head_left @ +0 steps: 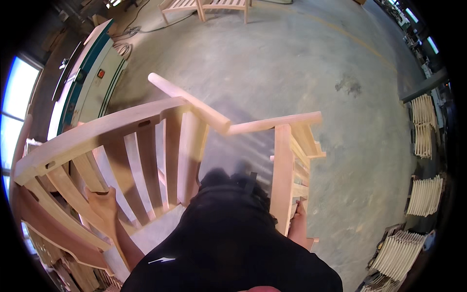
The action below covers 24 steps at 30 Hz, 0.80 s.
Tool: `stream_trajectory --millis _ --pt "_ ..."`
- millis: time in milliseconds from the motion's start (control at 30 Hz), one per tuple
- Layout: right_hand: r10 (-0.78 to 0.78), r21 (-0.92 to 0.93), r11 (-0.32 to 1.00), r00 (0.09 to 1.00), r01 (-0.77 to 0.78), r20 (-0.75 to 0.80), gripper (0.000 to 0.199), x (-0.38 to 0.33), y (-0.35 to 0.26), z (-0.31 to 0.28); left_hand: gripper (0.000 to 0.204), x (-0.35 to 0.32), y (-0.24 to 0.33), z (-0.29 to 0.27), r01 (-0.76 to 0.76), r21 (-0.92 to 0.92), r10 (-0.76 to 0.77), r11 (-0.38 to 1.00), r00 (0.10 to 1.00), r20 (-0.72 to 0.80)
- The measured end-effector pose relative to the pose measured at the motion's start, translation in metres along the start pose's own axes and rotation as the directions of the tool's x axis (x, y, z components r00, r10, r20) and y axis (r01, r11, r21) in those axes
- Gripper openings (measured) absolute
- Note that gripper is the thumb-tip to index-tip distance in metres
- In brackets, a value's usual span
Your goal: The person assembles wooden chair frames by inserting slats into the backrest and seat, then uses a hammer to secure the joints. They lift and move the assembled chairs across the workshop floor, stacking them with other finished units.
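To my left is a pale wooden slatted chair frame (92, 129) with a curved top rail and several upright slats. My left hand (103, 203) is closed around one of its slats, the fingers partly hidden behind the wood. At my right side stands a second slatted wooden frame (282, 170), narrower in view, with a rounded rail along its far end. My right hand (298, 217) grips it by a slat on its outer side, with some fingers out of sight. The far rails of both frames come close together in front of me.
A white and green machine cabinet (92, 78) stands at the far left, with hoses on the floor beside it. More slatted wooden furniture (204, 6) is at the far edge. Stacks of pale wooden parts (399, 253) line the right side. Grey concrete floor (360, 160) spreads between.
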State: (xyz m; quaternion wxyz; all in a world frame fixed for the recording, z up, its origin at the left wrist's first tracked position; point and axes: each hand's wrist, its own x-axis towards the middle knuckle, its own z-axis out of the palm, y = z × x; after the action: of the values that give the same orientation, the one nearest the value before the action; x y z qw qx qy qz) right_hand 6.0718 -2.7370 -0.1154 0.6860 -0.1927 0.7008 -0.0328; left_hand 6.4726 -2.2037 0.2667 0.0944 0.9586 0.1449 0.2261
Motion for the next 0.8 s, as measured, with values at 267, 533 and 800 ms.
stream_trajectory --millis 267,533,800 --pt "0.084 -0.035 0.996 0.995 -0.082 0.058 0.049 0.054 -0.217 0.133 0.054 0.119 0.206 0.123 0.097 -0.102 -0.089 0.99 0.993 0.08" --pt "0.011 0.063 0.998 1.0 -0.011 0.011 0.041 0.106 -0.434 0.285 0.057 0.236 0.366 0.281 0.131 -0.047 -0.126 0.99 0.987 0.095" --pt "0.013 0.045 0.999 0.992 -0.008 -0.125 0.029 0.155 -0.66 0.406 0.067 0.286 0.57 0.345 0.009 -0.094 -0.003 0.995 0.998 0.064"
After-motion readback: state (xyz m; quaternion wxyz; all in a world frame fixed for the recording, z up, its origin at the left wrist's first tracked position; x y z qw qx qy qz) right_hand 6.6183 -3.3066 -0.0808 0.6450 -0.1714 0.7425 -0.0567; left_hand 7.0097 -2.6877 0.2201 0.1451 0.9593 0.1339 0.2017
